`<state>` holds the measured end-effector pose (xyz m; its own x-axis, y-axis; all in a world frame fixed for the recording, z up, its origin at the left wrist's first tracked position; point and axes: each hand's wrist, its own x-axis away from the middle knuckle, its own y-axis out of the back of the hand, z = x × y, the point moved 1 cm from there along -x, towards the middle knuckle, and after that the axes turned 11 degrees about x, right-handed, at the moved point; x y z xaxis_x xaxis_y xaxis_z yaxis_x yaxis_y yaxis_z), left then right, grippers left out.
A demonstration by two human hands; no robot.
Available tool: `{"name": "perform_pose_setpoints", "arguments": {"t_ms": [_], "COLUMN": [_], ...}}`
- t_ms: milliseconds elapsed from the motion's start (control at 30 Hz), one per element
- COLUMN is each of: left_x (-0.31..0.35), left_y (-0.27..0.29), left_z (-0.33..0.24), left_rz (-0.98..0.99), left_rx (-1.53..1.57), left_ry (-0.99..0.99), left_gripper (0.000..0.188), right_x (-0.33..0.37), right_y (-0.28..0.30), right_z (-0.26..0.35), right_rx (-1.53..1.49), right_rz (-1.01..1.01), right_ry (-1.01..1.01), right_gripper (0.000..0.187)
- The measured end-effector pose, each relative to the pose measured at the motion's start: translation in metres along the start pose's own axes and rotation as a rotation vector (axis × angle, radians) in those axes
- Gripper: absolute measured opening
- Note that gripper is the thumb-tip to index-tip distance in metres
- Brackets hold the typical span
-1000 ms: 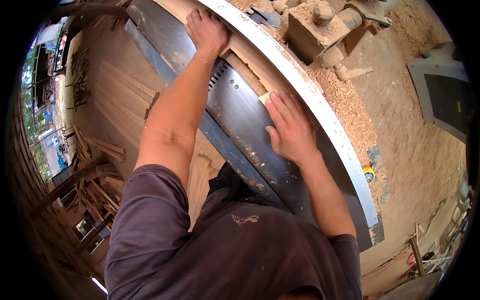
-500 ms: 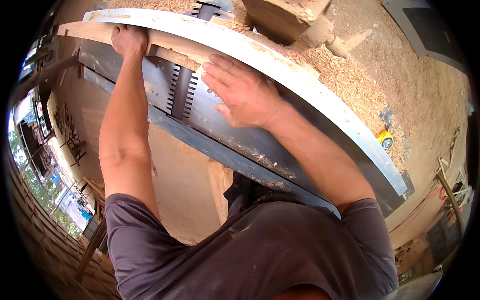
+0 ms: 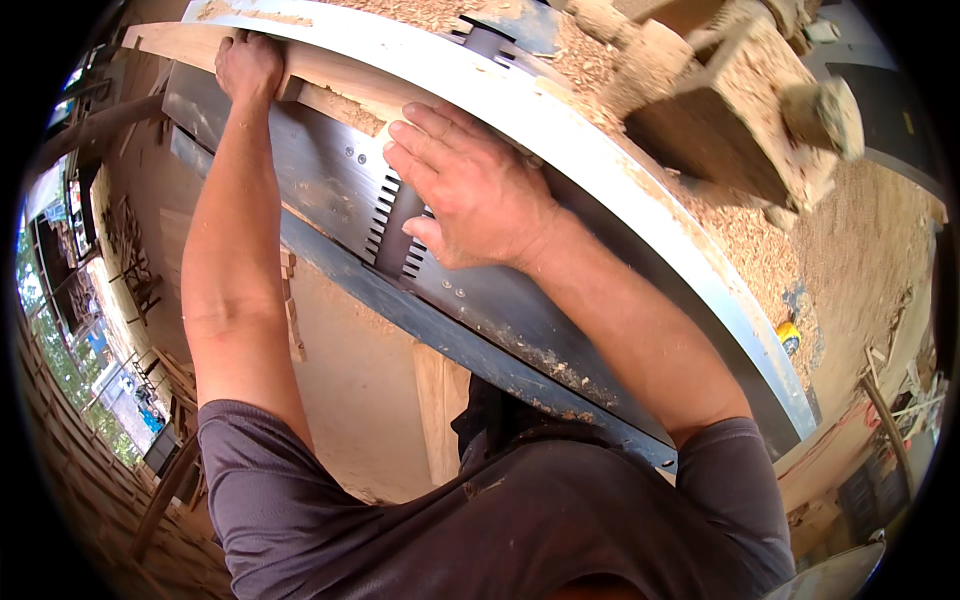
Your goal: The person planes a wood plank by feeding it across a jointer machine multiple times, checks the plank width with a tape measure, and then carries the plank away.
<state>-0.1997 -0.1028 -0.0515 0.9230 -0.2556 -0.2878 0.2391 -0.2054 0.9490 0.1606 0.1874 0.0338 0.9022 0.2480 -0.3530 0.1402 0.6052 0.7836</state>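
A long pale wooden board [image 3: 345, 88] lies on the metal bed of a jointer [image 3: 320, 185], against its silver fence [image 3: 600, 135]. My left hand [image 3: 250, 68] is closed over the board toward its far left end, with the fingertips partly hidden. Farther right, my right hand [image 3: 470, 190] presses on the board with fingers stretched out and thumb apart. Just beneath that hand runs the toothed-edged cutter slot [image 3: 392, 245], part of it covered by the hand and board. A notch shows along the board's near side beside my left hand.
Beyond the fence, wood shavings [image 3: 745, 240] cover the surface, and a stack of chunky timber pieces [image 3: 720, 130] stands there. A yellow tape measure [image 3: 789, 337] rests near the fence's right end. Sawdust speckles the bed's front edge [image 3: 520, 360]. Lumber leans at the left.
Both hands and the board have moved left along the bed, relative to the cutter slot. My right hand is now over the slot. The view has shifted, showing more of the timber stack.
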Motion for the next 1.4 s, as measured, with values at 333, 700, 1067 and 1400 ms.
{"name": "perform_pose_setpoints", "arguments": {"t_ms": [333, 700, 1067, 1400], "left_x": [-0.035, -0.032, 0.265, 0.573], "left_y": [0.0, 0.028, 0.207, 0.239], "left_z": [0.041, 0.029, 0.022, -0.045], "left_rz": [-0.02, -0.145, -0.237, -0.183], "left_rx": [-0.079, 0.131, 0.911, 1.027], "left_ry": [0.028, 0.128, 0.708, 1.044], "left_gripper": [0.05, 0.042, 0.048, 0.041], "right_x": [-0.059, -0.121, -0.153, -0.073], "right_y": [-0.028, -0.058, -0.038, 0.006], "right_z": [0.004, 0.03, 0.126, 0.194], "right_rx": [-0.065, -0.007, 0.479, 0.288], "right_rz": [0.0, -0.011, 0.251, 0.225], "right_ry": [0.008, -0.062, -0.306, -0.341], "right_gripper": [0.07, 0.064, 0.086, 0.075]}}
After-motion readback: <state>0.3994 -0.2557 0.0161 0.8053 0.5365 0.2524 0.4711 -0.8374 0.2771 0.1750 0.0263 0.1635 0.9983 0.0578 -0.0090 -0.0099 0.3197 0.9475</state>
